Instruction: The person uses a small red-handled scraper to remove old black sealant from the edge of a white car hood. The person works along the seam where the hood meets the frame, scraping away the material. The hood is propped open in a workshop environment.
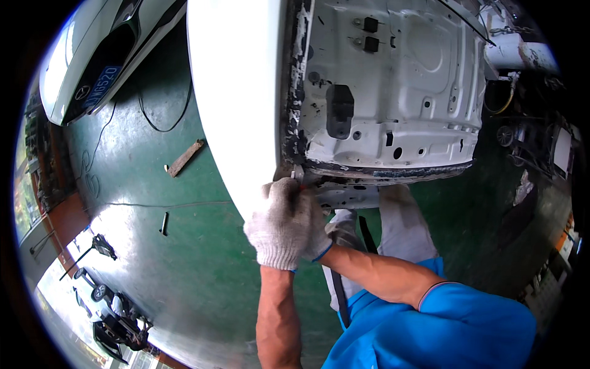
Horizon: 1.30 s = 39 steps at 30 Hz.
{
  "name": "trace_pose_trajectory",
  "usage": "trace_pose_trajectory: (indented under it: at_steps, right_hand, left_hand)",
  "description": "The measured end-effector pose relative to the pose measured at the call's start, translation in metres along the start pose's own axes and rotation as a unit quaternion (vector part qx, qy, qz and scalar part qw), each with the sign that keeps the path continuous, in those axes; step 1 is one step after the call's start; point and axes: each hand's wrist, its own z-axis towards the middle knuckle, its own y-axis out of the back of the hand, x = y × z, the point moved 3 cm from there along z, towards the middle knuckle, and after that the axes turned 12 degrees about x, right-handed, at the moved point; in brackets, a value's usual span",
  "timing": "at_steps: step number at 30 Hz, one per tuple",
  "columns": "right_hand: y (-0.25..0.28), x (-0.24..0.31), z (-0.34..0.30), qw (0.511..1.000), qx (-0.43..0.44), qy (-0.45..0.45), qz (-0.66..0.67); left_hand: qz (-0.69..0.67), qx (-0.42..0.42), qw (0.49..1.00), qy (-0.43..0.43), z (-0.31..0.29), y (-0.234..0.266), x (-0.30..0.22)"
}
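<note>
My left hand (279, 224), in a whitish knit glove, is closed at the lower corner of a stripped white car body (430, 74). A short metal tip (297, 173) pokes up beyond its fingers, and a speck of red shows beside them. What the fist grips is mostly hidden. Tucked against it is my right hand (317, 237), gloved too, its fingers out of sight behind the left. Just above both hands runs a dark, scraped seam (294, 117) between the smooth white outer panel (236, 92) and the bare inner sheet metal.
A white car (117, 55) with a blue plate stands at the far left. On the green floor lie a wooden block (184, 158), a small rod-like tool (164, 223) and a dark cable (163, 130). A floor jack (103, 246) is at lower left; wheeled equipment (541, 144) stands at right.
</note>
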Motion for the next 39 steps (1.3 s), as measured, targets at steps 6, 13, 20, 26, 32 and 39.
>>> trace_pose_trajectory:
  at_steps: [6, 13, 20, 26, 32, 39]
  right_hand:
    - [0.040, -0.042, 0.008, 0.993, -0.045, 0.049, -0.097]
    - [-0.006, 0.030, -0.008, 0.928, -0.045, -0.013, -0.370]
    - [-0.010, 0.058, -0.023, 0.500, -0.063, -0.047, -0.863]
    - [-0.097, 0.050, -0.012, 0.315, -0.140, -0.165, -0.924]
    - [-0.142, 0.100, 0.003, 0.281, -0.050, -0.207, -0.936]
    - [-0.181, 0.106, 0.019, 0.171, -0.025, -0.317, -0.932]
  left_hand:
    - [0.139, 0.050, 0.988, 0.053, 0.008, 0.033, -0.032]
    - [-0.022, -0.116, 0.993, 0.026, -0.001, 0.000, -0.031]
    - [0.041, -0.082, 0.991, 0.096, 0.024, -0.007, -0.047]
    - [0.037, -0.022, 0.984, 0.175, 0.037, 0.010, -0.056]
    - [0.058, -0.033, 0.981, 0.180, 0.045, 0.011, -0.060]
    - [0.032, -0.038, 0.977, 0.206, 0.045, 0.006, -0.059]
